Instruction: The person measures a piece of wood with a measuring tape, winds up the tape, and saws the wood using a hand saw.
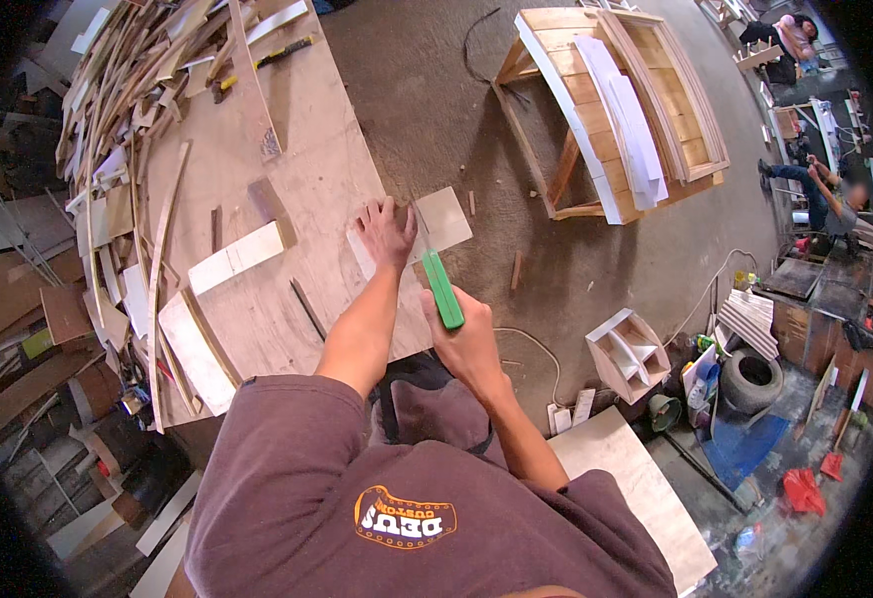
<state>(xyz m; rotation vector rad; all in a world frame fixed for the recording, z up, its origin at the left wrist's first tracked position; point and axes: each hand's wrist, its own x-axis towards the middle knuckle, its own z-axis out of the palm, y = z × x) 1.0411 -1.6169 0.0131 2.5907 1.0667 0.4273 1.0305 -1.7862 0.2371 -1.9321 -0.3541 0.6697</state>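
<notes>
My right hand (471,339) is wrapped round the green handle of a hand saw (443,289). The saw's thin blade, seen almost edge-on, points away from me and meets a thin pale board (443,219). That board lies across the edge of the plywood worktop (332,149), its right part sticking out over the floor. My left hand (387,231) presses down on the board's left part, fingers spread and bent, just left of the blade. How deep the blade sits in the board I cannot tell.
A large heap of wood strips (138,90) covers the worktop's far left. Nearer lie a white-faced block (237,257) and a yellow-black tool (267,65). A curved wooden frame (606,120) stands on the floor at the far right, a small divided box (628,354) nearer. Two people are in the right background.
</notes>
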